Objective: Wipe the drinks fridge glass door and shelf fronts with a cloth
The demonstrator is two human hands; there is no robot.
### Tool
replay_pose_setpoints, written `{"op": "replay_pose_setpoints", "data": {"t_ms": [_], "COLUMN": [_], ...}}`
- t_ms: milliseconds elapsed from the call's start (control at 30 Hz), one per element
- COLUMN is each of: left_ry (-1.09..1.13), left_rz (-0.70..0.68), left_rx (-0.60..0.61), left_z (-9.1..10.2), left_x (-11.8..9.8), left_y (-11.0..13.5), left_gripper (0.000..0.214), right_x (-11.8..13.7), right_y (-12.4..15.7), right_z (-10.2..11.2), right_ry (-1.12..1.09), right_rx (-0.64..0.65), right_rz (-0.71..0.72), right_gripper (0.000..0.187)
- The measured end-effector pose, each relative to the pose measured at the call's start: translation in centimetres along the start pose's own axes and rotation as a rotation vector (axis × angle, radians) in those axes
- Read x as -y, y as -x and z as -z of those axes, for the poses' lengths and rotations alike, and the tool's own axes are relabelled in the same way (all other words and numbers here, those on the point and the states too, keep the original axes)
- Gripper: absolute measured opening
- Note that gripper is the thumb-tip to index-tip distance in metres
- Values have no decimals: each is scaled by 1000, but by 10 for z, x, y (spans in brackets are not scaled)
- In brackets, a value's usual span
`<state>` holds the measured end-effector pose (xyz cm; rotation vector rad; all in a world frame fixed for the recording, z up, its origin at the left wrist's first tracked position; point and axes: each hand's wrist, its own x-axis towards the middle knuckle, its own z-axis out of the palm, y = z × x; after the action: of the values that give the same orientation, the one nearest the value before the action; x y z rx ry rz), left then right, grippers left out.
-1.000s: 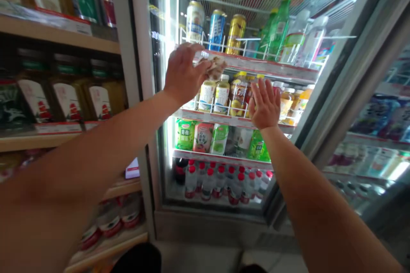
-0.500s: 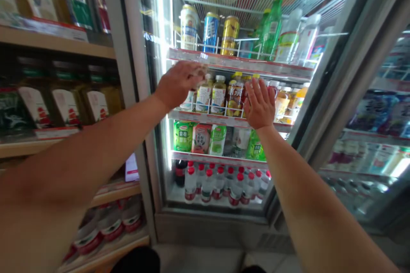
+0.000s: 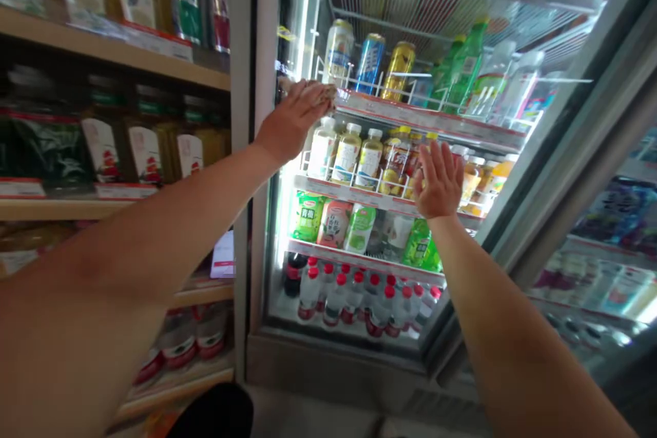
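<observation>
Two arms reach out before me toward the glass door (image 3: 410,24) of a lit drinks fridge. My left hand (image 3: 295,120) is at the door's left side, pressing on a crumpled, brownish patterned cloth (image 3: 329,97). Most of the cloth is hidden under the palm and fingers. My right hand (image 3: 439,180) holds nothing; its fingers point up and its palm faces the glass, in front of the bottled-drink shelf. Whether that palm touches the pane I cannot tell. Behind the pane stand a blue can (image 3: 370,63), a gold can (image 3: 399,70) and white-labelled bottles (image 3: 348,152).
Wooden shelves (image 3: 123,44) with large oil-like bottles stand on the left. Red-capped water bottles (image 3: 336,298) fill the fridge bottom. Right of the metal door frame (image 3: 575,171) is another glass-fronted fridge section. A dark knee or shoe (image 3: 215,410) shows at the bottom edge.
My view has tilted and shifted, so the fridge appears farther right. My left hand with the cloth has moved up and left across the glass, to the upper shelf edge. My right hand stays open.
</observation>
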<state>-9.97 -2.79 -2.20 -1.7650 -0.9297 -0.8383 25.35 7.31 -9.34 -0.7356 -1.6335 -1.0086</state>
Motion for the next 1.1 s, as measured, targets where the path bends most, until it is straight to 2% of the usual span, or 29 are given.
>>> {"op": "replay_pose_setpoints", "data": {"t_ms": [100, 167, 267, 333, 400, 467, 567, 667, 767, 833, 900, 967, 1000, 1033, 1100], "left_ry": [63, 124, 171, 127, 62, 20, 5, 30, 85, 90, 60, 47, 52, 67, 107], "left_rz": [-40, -128, -199, -161, -84, -27, -48, -193, -409, -394, -231, -94, -75, -121, -329], "left_rx": [64, 187, 279, 213, 79, -42, -90, -2, 146, 124, 25, -81, -114, -132, -54], "left_z": [-6, -4, 9, 19, 22, 16, -5, -24, -28, -28, -33, -45, -52, -60, -74], "left_x": [-13, -18, -5, 13, 26, 26, 1, -30, -42, -44, -51, -68, -79, -92, -113], "left_y": [37, 62, 73, 65, 54, 49, 58, 62, 34, 3, -22, -30, -27, -20, -4], "left_gripper": [42, 39, 40, 40, 42, 43, 42, 37, 36, 40, 42, 42, 42, 42, 42], "right_x": [0, 0, 0, 1, 2, 3, 4, 4, 4, 3, 3, 3, 2, 2, 1], "right_y": [0, 0, 0, 0, 0, 0, -1, -2, -3, -3, -4, -4, -4, -3, -3], "right_z": [0, -1, -2, -2, -1, 0, 1, 2, 2, 2, 2, 1, 1, 1, 0], "right_ry": [-10, -4, 17, 28, 33, 26, 6, -20, -39, -43, -51, -70, -83, -97, -116], "right_rx": [-8, -21, -23, -14, 5, 27, 49, 53, 57, 51, 47, 50, 55, 63, 76], "right_rz": [-1, 6, 9, 8, 2, -6, -21, -32, -43, -39, -30, -32, -37, -40, -42], "right_gripper": [53, 53, 52, 53, 53, 53, 53, 53, 52, 52, 52, 51, 51, 51, 52]}}
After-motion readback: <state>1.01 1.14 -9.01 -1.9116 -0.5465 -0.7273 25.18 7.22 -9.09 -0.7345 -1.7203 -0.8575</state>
